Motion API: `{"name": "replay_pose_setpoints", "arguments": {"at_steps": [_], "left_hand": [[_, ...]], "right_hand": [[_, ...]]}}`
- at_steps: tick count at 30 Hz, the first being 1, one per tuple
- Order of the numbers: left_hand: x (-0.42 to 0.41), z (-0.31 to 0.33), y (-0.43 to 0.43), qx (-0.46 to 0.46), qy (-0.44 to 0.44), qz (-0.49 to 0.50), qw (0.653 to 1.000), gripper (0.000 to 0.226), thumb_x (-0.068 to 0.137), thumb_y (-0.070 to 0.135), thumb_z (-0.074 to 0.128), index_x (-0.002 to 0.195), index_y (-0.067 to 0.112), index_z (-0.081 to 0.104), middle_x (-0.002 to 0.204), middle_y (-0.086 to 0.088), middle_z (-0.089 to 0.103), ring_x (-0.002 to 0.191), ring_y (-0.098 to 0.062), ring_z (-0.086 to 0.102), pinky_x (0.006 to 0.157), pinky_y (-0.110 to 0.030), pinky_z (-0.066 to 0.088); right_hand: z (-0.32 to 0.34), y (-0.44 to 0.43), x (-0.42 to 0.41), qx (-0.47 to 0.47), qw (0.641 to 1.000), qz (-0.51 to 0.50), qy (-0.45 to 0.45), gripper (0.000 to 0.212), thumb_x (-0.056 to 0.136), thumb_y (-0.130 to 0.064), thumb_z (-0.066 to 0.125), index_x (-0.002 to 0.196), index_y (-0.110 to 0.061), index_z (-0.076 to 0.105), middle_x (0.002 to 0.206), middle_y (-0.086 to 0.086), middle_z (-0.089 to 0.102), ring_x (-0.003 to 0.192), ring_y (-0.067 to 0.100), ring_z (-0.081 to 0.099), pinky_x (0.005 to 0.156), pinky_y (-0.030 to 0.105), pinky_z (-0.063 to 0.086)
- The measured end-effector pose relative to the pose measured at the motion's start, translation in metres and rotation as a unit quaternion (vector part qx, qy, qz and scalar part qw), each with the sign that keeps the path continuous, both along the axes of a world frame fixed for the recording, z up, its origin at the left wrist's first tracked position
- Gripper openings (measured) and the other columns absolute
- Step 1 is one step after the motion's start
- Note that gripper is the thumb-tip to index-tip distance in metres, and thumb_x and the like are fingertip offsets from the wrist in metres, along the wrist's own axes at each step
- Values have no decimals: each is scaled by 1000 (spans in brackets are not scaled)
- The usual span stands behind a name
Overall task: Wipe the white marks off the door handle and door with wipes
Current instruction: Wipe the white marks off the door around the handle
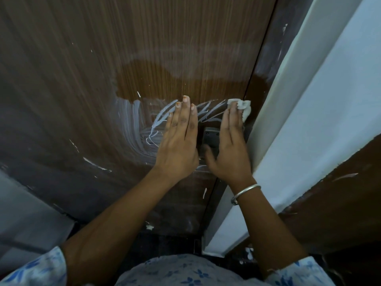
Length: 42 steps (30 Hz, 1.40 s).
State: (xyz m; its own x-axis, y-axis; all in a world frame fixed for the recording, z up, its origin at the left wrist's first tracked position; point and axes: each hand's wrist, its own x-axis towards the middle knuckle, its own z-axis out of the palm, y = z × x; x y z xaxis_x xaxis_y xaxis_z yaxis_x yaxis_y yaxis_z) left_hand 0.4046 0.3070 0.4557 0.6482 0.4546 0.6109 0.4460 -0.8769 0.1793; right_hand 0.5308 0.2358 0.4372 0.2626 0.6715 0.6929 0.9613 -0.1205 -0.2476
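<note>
A brown wood-grain door (144, 48) fills the view. White smeared marks (142, 124) curve across it to the left of and above the dark handle plate (210, 139), which shows between my two hands. My left hand (179, 139) lies flat on the door with straight fingers, over some of the marks. My right hand (228, 145) presses a crumpled white wipe (243, 107) against the door with straight fingers, close to the door's right edge. A cleaner, wet-looking brown patch (165, 81) sits above the hands. The handle lever itself is mostly hidden behind my hands.
A white door frame (309, 112) runs diagonally just right of my right hand. Small white flecks dot the lower door (205, 193) and the dark floor (149, 227). A grey wall (24, 219) stands at the lower left.
</note>
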Motion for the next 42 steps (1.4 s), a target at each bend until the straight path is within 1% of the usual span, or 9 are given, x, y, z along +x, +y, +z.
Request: {"name": "replay_pose_setpoints", "arguments": {"at_steps": [4,8,11,17,19,24,31,35,42], "left_hand": [[0,-1,0,4,-3,-3,1000,71,85,16,42,144,-5,7,150,-17,-6,143,-31,-4,118,-43,2],[-2,-3,1,3,-21,-5,1000,69,86,9,45,142,-7,10,149,-21,-1,142,-35,1,118,-49,10],[-5,-2,1,3,-30,-4,1000,64,86,9,37,141,-8,12,150,-27,5,142,-37,4,117,-51,12],[-15,-1,1,-4,-24,6,1000,66,83,12,30,142,-8,10,149,-20,-4,142,-33,-3,117,-44,1],[-17,-2,2,-4,-20,9,1000,67,82,9,33,142,-8,9,149,-20,-5,142,-33,-5,118,-43,0],[-17,1,1,-16,-20,7,1000,68,82,2,38,142,-9,9,149,-22,-3,141,-34,-5,118,-44,0],[-24,4,9,-56,2,38,998,79,82,3,47,144,-1,-2,149,-12,-16,141,-28,-15,118,-45,0],[-29,2,10,-66,6,45,997,77,84,3,46,143,-1,-3,149,-13,-17,141,-28,-16,118,-44,-2],[-47,2,19,-77,17,75,994,82,81,7,47,145,2,-5,152,-13,-15,141,-29,-19,118,-50,1]], "right_hand": [[5,-1,-2,33,998,44,37,89,81,-25,65,144,7,11,154,23,5,144,27,-2,119,35,3],[12,7,-11,-32,991,129,-16,82,84,-17,63,144,6,13,154,22,8,144,25,0,118,33,5],[14,7,-6,-42,991,115,-51,77,85,-9,62,144,4,15,154,19,11,143,20,0,116,32,6],[16,4,2,148,987,41,-48,42,85,15,53,126,11,50,134,24,49,131,25,40,112,33,32],[19,10,-1,180,981,38,-56,31,87,10,54,118,12,57,123,24,58,119,30,53,103,39,44],[27,24,-16,183,977,85,-67,24,88,1,55,108,13,63,112,25,64,107,34,61,95,43,50],[25,23,-17,250,968,35,-7,19,87,-1,59,100,9,68,102,22,67,99,26,57,91,32,50],[32,41,-34,212,972,99,-25,19,87,-2,55,94,8,70,98,20,69,89,28,61,91,20,41],[28,44,-44,220,971,91,-12,25,92,-7,50,97,7,70,100,20,68,97,29,60,96,28,46]]}}
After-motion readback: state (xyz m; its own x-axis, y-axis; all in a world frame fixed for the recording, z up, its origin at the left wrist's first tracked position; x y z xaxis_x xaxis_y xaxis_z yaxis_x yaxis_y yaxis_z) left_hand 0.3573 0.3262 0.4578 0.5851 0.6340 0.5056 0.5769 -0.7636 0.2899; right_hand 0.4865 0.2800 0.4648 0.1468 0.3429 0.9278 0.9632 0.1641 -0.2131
